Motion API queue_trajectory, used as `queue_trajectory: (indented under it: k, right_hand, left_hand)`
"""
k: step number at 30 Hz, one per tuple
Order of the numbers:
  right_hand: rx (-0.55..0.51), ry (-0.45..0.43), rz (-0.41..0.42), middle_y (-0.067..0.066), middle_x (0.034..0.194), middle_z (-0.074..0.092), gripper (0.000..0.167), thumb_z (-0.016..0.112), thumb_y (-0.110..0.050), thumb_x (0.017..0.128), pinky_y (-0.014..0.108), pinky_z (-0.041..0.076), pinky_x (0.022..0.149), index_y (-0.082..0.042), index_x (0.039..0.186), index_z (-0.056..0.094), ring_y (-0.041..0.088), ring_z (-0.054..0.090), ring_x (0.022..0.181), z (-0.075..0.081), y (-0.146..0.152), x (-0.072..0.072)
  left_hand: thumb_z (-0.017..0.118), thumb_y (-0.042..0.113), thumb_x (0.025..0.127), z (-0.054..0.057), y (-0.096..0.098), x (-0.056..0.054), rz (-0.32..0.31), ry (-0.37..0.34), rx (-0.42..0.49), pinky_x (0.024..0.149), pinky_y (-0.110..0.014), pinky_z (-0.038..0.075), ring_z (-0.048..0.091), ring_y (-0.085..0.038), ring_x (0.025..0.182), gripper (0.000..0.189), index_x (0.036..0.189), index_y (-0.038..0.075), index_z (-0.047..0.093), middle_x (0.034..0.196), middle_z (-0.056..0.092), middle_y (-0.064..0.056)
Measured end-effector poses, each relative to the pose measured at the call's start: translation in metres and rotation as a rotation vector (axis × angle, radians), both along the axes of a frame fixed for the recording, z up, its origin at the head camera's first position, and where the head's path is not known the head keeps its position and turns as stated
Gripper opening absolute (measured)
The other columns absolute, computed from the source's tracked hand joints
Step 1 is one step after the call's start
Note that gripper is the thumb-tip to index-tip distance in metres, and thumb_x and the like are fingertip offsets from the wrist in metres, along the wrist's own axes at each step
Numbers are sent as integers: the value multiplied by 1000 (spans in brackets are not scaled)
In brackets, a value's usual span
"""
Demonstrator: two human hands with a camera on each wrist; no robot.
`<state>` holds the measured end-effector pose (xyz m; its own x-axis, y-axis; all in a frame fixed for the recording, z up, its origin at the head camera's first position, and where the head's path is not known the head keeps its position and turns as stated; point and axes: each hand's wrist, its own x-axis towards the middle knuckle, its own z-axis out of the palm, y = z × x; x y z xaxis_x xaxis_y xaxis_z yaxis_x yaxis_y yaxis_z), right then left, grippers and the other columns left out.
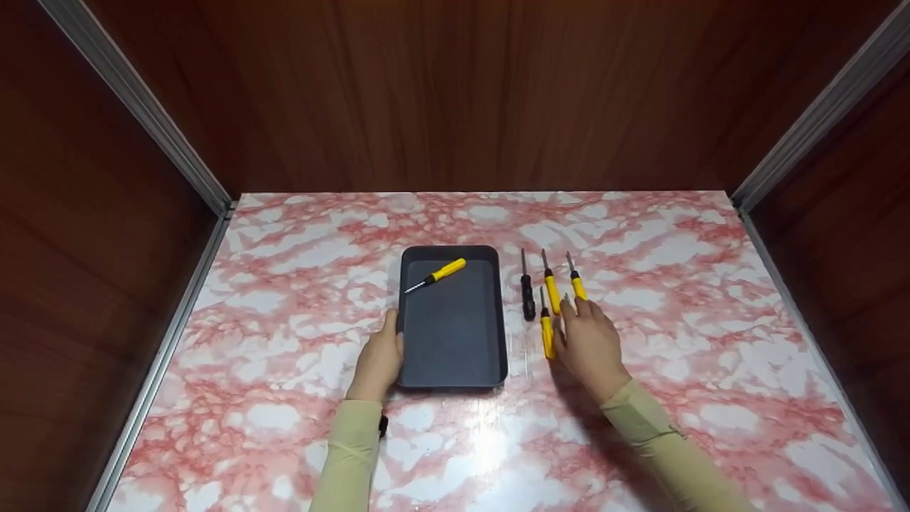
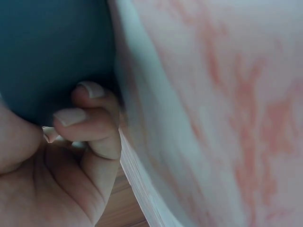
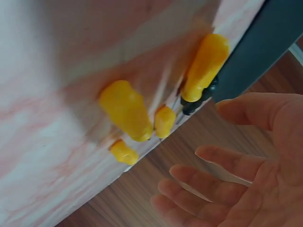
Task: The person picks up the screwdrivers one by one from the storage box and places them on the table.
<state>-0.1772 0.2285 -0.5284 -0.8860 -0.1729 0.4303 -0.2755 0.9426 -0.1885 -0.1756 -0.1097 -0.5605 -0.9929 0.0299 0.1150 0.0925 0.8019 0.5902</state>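
Observation:
My left hand (image 1: pixel 378 361) grips the left side of a dark grey tray (image 1: pixel 503 341), fingers curled against its wall (image 2: pixel 52 52) in the left wrist view. Inside the tray lies a yellow-handled screwdriver (image 1: pixel 448 269), shaft pointing left. My right hand (image 1: pixel 589 345) hovers over the screwdrivers right of the tray, fingers extended and apart from the yellow handles (image 3: pixel 125 111) in the right wrist view. Nearest its thumb is a yellow screwdriver (image 1: pixel 547 336). Beyond lie another yellow one (image 1: pixel 552 291), one at the right (image 1: pixel 577 286) and a black screwdriver (image 1: pixel 527 299). The hand hides most of a further one.
The table (image 1: pixel 284 427) has a red-and-white marbled top. Brown wood-look panels (image 1: pixel 455 99) stand at the back and both sides, with metal rails (image 1: pixel 163 341) along the table's side edges.

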Motion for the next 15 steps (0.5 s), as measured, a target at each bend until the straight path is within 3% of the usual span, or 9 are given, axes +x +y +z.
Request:
queue_trajectory:
  k: [5,15]
  right_hand:
    - [12,-40,11,29,120,56,41,69,-17,85,55,41,92,4,120,62,48,51,111,7,-5,1]
    - [13,-19,46,31,121,55,42,65,-20,87,52,38,97,4,121,62,47,50,114,11,-11,-2]
  left_hand:
    - [52,9,97,1,0,-1,-7,-3,-4,56,-49,46,63,-37,63,39,134,4,39,74,63,-23]
    - [55,6,95,1,0,1,-7,39,-15,53,-51,45,61,-39,60,40,132,2,40,69,61,-23]
